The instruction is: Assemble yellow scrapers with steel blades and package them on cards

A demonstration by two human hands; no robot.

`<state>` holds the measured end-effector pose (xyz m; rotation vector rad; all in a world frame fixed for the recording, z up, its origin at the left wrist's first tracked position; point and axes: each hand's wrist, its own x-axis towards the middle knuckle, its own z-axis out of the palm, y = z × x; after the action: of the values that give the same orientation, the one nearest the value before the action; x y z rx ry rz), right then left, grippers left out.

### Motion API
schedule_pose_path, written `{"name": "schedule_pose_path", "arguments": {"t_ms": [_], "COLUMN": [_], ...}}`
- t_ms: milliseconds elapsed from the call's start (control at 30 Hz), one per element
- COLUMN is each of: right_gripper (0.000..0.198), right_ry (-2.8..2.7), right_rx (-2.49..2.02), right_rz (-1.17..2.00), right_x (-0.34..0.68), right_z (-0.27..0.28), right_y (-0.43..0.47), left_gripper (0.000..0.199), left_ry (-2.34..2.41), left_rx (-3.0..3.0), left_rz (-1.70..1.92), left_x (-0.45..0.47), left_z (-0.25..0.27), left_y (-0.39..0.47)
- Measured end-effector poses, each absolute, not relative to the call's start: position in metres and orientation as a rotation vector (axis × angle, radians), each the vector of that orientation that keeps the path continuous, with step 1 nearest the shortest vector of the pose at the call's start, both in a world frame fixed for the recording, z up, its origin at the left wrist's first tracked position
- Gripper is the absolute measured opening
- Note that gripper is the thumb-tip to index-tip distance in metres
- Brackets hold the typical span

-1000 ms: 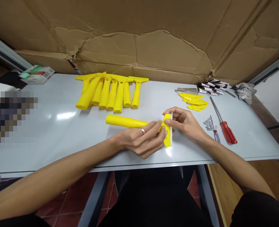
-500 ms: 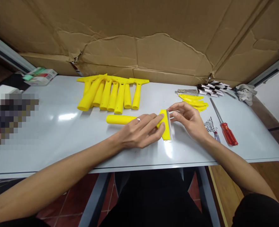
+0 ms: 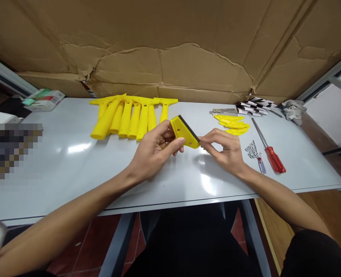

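Observation:
My left hand (image 3: 154, 148) grips a yellow scraper (image 3: 183, 132) with its thumb across the plastic head, raised a little above the table. The head is tilted, with a dark strip along its upper right edge, a hole and a small screw in its face. Its handle is hidden from this angle. My right hand (image 3: 224, 148) has thumb and forefinger pinched at the lower right end of the strip. Whether it holds the strip alone or the corner of the head too is hard to see.
Several yellow scraper handles (image 3: 127, 119) lie in a row at the back. On the right are yellow plastic pieces (image 3: 232, 123), striped strips (image 3: 255, 107), a pile of screws (image 3: 251, 150), a small screwdriver (image 3: 261, 165), a large red screwdriver (image 3: 275, 159) and a grey cloth (image 3: 294, 111).
The scraper was lying on the table under my left hand; now it is lifted and turned, its other face showing. My right fingers have moved from the strip's far end to its near end.

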<state>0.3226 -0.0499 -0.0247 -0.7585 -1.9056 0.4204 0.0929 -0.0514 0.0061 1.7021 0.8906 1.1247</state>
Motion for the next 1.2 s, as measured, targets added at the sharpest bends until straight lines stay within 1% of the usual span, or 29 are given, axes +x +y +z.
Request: {"name": "schedule_pose_path", "arguments": {"t_ms": [300,400,567,767,833,967,1033,1100,1200], "right_gripper": [0.007,0.012,0.019,0.02,0.026,0.053,0.06,0.058,0.051], "right_ry": [-1.927,-1.903,-1.751,-1.761,-1.733,-1.64,-1.626,-1.632,-1.651], "right_rx": [-0.799,-0.839,-0.85,-0.866,-0.905,-0.914,-0.891,-0.892,-0.933], "right_rz": [0.48,0.61,0.948,0.985,1.05,1.294,1.36,1.339,1.179], "right_x": [0.32,0.322,0.323,0.323,0.323,0.32,0.318,0.318,0.318], "right_z": [-0.025,-0.026,-0.027,-0.022,-0.021,-0.025,-0.027,-0.027,-0.027], "right_y": [-0.053,-0.052,-0.051,-0.056,-0.058,-0.06,-0.062,-0.063,-0.062], "left_gripper": [0.028,0.03,0.033,0.035,0.036,0.038,0.039,0.04,0.039], "left_ry": [0.847,0.858,0.859,0.846,0.848,0.845,0.854,0.872,0.896], "left_rx": [1.549,1.536,1.506,1.471,1.456,1.42,1.409,1.41,1.444], "left_rz": [1.019,1.017,0.991,0.993,0.998,1.018,1.024,1.021,0.993], "left_x": [0.089,0.089,0.089,0.087,0.086,0.084,0.083,0.082,0.084], "left_z": [0.004,0.003,0.002,0.001,0.0,0.0,0.0,0.001,0.002], "left_y": [-0.042,-0.041,-0.04,-0.039,-0.038,-0.034,-0.033,-0.033,-0.035]}}
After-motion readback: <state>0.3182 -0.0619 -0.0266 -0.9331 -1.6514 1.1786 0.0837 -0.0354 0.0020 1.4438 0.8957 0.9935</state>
